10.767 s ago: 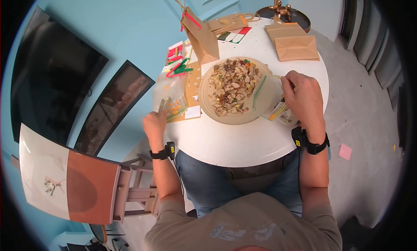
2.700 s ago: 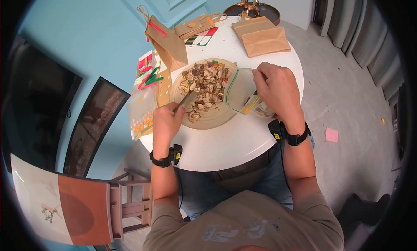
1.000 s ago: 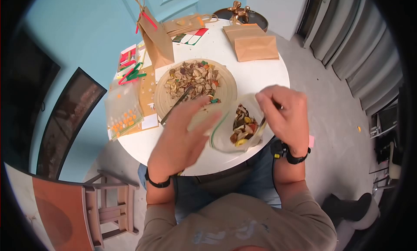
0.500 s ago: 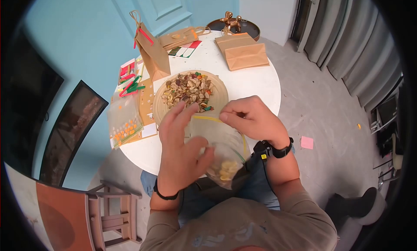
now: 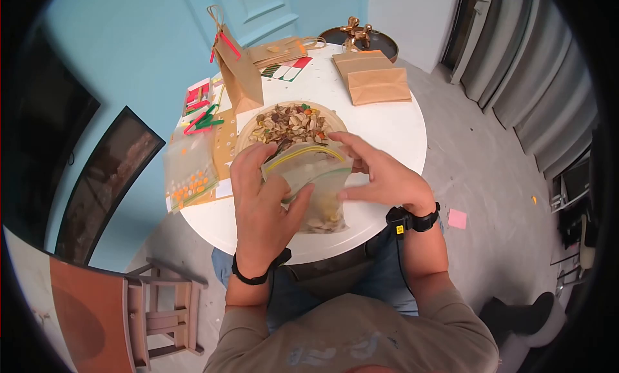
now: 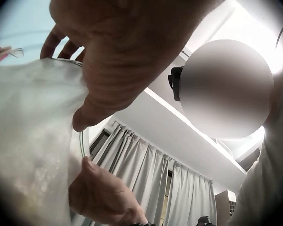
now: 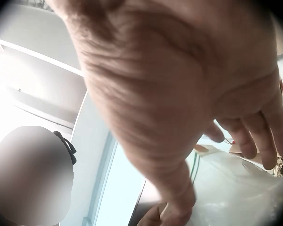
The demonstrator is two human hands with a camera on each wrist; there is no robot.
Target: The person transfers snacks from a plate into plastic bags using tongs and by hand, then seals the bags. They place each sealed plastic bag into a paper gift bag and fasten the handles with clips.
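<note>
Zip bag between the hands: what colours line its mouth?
Yellow strip and green strip, best in head view.

Round table (image 5: 385, 132) (white top) – carries a beige plate (image 5: 334, 120), brown paper bags (image 5: 379, 86), a printed card (image 5: 293, 68)

Pouch (image 5: 325, 197) before the plate (image 5: 334, 120), free room rightward (paper bag (image 5: 377, 81) behind)

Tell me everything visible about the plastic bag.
The plastic bag looks cloudy and translucent, with a yellow strip and a green strip at its open mouth. Blurry pale bits sit near the bottom. It is mouth-up over the white table. The left hand holds its left side; the right hand is at its right edge, grip unclear.
</note>
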